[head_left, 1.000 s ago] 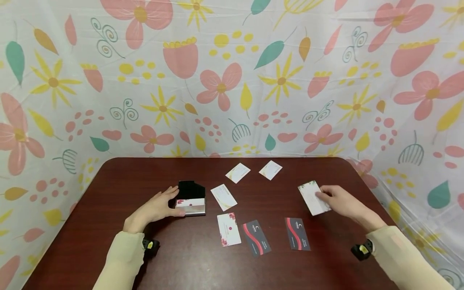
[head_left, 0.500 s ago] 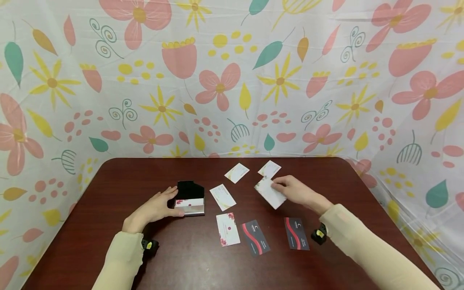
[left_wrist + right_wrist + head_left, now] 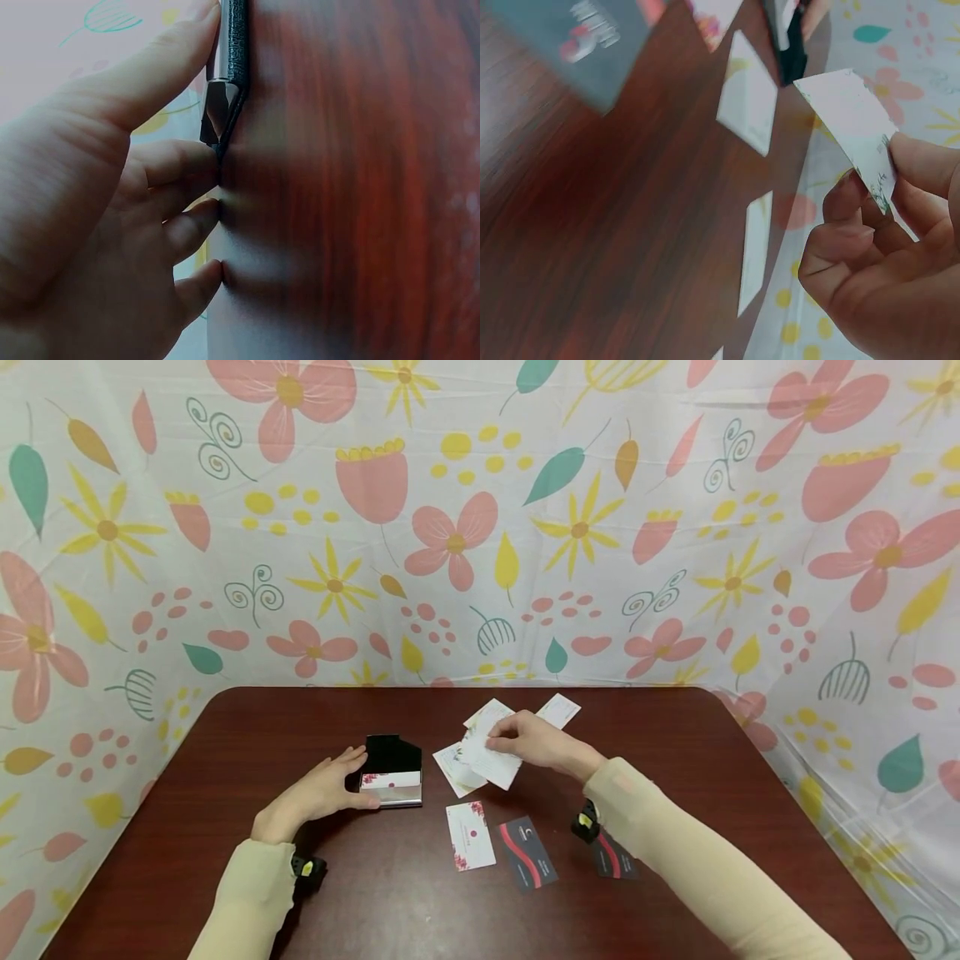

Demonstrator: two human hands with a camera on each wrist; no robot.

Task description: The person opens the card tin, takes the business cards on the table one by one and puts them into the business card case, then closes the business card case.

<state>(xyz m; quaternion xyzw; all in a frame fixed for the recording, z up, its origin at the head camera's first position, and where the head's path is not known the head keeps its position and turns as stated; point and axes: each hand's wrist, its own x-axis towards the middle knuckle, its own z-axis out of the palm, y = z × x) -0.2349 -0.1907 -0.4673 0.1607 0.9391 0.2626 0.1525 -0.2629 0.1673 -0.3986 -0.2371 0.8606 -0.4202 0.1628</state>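
My left hand rests at the left edge of an open business card case with a black lid and silver front. Its thumb presses on the case's front, its fingers spread toward the raised lid, and in the left wrist view the fingertips touch the table. A white card with red flowers shows inside the case. My right hand pinches a white business card with green leaf print between thumb and fingers. In the head view this card overlaps two white-and-yellow business cards; whether it touches them I cannot tell.
On the brown table lie a white business card with red flowers, a dark card with a red wave, another dark card partly under my right forearm, and a white card farther back. A patterned curtain stands behind.
My right hand has carried the white business card leftward from the table's right side to above the white-and-yellow cards. My left hand has stayed at the card case.
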